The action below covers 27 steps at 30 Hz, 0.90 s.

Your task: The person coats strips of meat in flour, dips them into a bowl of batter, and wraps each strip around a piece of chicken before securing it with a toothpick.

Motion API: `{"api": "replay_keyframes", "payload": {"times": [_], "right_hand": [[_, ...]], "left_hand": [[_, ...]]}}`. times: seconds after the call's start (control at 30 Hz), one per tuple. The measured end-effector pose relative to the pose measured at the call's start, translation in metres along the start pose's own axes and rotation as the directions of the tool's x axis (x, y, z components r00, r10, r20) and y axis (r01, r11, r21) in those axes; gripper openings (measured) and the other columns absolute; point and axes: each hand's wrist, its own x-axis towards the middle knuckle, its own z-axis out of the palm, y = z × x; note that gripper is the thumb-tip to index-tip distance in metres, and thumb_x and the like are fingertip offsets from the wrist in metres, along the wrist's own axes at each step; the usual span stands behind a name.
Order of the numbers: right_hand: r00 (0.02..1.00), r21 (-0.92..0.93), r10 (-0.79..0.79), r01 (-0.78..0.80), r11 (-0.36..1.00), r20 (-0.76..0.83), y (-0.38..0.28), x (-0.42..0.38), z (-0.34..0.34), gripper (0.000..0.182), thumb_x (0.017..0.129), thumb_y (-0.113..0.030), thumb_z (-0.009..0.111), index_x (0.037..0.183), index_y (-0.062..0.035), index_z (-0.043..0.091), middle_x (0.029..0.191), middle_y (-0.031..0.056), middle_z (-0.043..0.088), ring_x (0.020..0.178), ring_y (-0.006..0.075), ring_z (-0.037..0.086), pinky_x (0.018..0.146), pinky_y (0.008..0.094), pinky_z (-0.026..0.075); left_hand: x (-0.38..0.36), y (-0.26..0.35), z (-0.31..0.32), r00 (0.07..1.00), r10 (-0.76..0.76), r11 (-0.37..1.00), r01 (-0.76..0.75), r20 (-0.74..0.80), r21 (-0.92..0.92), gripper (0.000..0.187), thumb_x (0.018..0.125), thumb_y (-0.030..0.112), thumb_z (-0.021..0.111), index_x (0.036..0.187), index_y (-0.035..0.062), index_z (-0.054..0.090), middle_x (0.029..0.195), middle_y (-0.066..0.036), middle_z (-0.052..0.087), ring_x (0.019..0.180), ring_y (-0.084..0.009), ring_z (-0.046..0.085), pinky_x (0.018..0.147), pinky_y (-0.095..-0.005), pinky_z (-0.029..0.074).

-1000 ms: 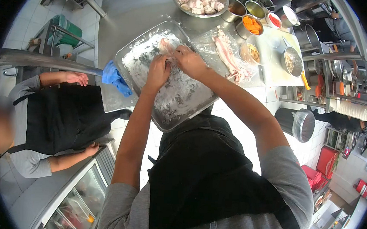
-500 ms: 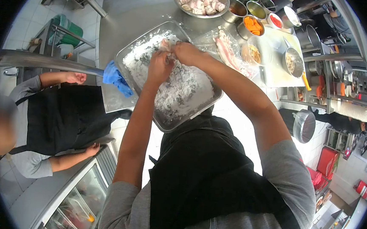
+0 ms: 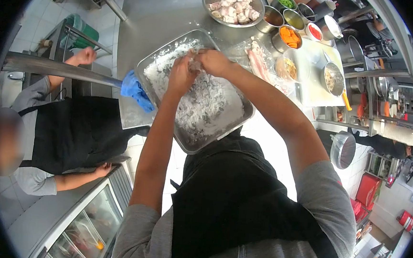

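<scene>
Both my hands are over a rectangular metal tray (image 3: 246,115) spread with white flour (image 3: 206,102). Between my fingers is a pale piece of raw meat (image 3: 194,66), partly hidden by them. My left hand (image 3: 181,75) grips it from the left side, fingers curled. On the other side my right hand (image 3: 212,62) pinches it, its fingertips close to the left ones. Past the tray, a steel bowl (image 3: 206,10) holds several chunks of raw meat (image 3: 231,8). A strip of raw meat (image 3: 259,61) lies on plastic to the right of my right hand.
Small metal containers, one with orange slices (image 3: 289,37), stand at the back right. A white cutting board (image 3: 309,90) carries a small pan (image 3: 333,79). A blue cloth (image 3: 136,90) lies left of the tray. A co-worker in a black apron (image 3: 79,134) stands at the left.
My hands stay together on the meat, with only small finger movement. The whole view has shifted slightly. The co-worker's far hand has risen.
</scene>
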Motion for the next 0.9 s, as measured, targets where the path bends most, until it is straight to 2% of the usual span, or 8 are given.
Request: {"api": "replay_keyframes", "payload": {"times": [0.17, 0.27, 0.37, 0.43, 0.53, 0.63, 0.77, 0.9], "right_hand": [[0.989, 0.094, 0.097, -0.108, 0.990, 0.114, -0.007, 0.005, -0.020, 0.032, 0.086, -0.009, 0.059, 0.118, -0.0054, 0.063, 0.118, 0.0178, 0.065, 0.104, 0.0349, 0.065, 0.090, 0.0446, 0.052], [0.998, 0.007, -0.026, 0.026, 1.000, -0.049, -0.005, -0.004, -0.010, 0.042, 0.084, -0.010, 0.063, 0.125, -0.0057, 0.059, 0.123, 0.0175, 0.062, 0.111, 0.0343, 0.062, 0.092, 0.0442, 0.052], [0.983, -0.020, -0.098, 0.096, 0.995, -0.154, -0.005, -0.009, -0.004, 0.048, 0.080, -0.011, 0.068, 0.127, -0.0068, 0.058, 0.124, 0.0165, 0.060, 0.115, 0.0340, 0.059, 0.093, 0.0434, 0.052], [0.992, -0.026, -0.041, 0.038, 0.999, -0.118, -0.005, -0.003, 0.000, 0.052, 0.077, -0.011, 0.072, 0.127, -0.0084, 0.058, 0.121, 0.0161, 0.062, 0.114, 0.0338, 0.060, 0.094, 0.0422, 0.052], [0.999, 0.011, 0.034, -0.034, 0.999, 0.001, -0.008, 0.005, -0.007, 0.046, 0.079, -0.010, 0.070, 0.124, -0.0075, 0.061, 0.121, 0.0176, 0.061, 0.114, 0.0343, 0.060, 0.095, 0.0420, 0.051], [0.993, -0.033, 0.068, -0.065, 0.997, 0.093, -0.007, 0.015, -0.006, 0.048, 0.078, -0.013, 0.071, 0.125, -0.0066, 0.061, 0.116, 0.0150, 0.061, 0.112, 0.0324, 0.060, 0.092, 0.0431, 0.051], [0.997, -0.030, 0.061, -0.060, 0.998, 0.050, -0.010, 0.015, -0.007, 0.036, 0.081, -0.008, 0.065, 0.117, -0.0067, 0.065, 0.119, 0.0198, 0.062, 0.114, 0.0356, 0.060, 0.094, 0.0439, 0.051], [0.997, -0.002, 0.064, -0.064, 0.998, -0.036, -0.013, 0.009, -0.004, 0.033, 0.080, -0.007, 0.065, 0.113, -0.0054, 0.063, 0.119, 0.0196, 0.062, 0.115, 0.0358, 0.059, 0.094, 0.0438, 0.051]], "left_hand": [[0.009, -0.009, -0.004, 0.987, -0.080, 0.997, 0.079, 0.136, 0.010, 0.037, 0.077, 0.008, 0.068, 0.113, 0.0017, 0.064, 0.098, -0.022, 0.062, 0.099, -0.0426, 0.058, 0.087, -0.0480, 0.047], [0.017, -0.019, -0.003, 0.998, 0.057, 0.996, -0.059, 0.030, 0.072, 0.027, 0.078, 0.008, 0.067, 0.104, 0.0004, 0.066, 0.093, -0.022, 0.063, 0.097, -0.0416, 0.059, 0.087, -0.0478, 0.047], [0.022, -0.019, -0.007, 0.993, -0.044, 0.999, 0.043, 0.113, 0.014, 0.023, 0.078, 0.007, 0.066, 0.100, 0.0004, 0.067, 0.091, -0.022, 0.063, 0.094, -0.0404, 0.060, 0.085, -0.0465, 0.048], [0.023, -0.014, -0.011, 0.962, -0.246, 0.943, 0.266, 0.118, -0.199, 0.020, 0.078, 0.007, 0.067, 0.098, 0.0004, 0.067, 0.091, -0.022, 0.062, 0.091, -0.0394, 0.060, 0.082, -0.0458, 0.048], [0.016, 0.002, -0.015, 0.999, -0.050, 0.995, 0.049, -0.021, -0.081, 0.016, 0.080, 0.006, 0.070, 0.095, 0.0012, 0.068, 0.088, -0.016, 0.063, 0.085, -0.0342, 0.063, 0.077, -0.0420, 0.050], [0.012, -0.010, -0.008, 1.000, 0.004, 1.000, -0.004, 0.004, 0.011, 0.020, 0.077, 0.005, 0.070, 0.096, 0.0001, 0.066, 0.083, -0.019, 0.061, 0.082, -0.0380, 0.062, 0.074, -0.0426, 0.050], [0.015, -0.011, -0.010, 1.000, 0.026, 1.000, -0.027, -0.012, -0.016, 0.022, 0.077, 0.005, 0.069, 0.099, 0.0012, 0.067, 0.085, -0.019, 0.063, 0.079, -0.0371, 0.064, 0.073, -0.0411, 0.051], [0.019, -0.012, -0.015, 0.991, -0.128, 0.977, 0.134, 0.047, -0.165, 0.022, 0.079, 0.004, 0.068, 0.101, 0.0010, 0.067, 0.089, -0.018, 0.068, 0.080, -0.0320, 0.067, 0.073, -0.0393, 0.052]]}}
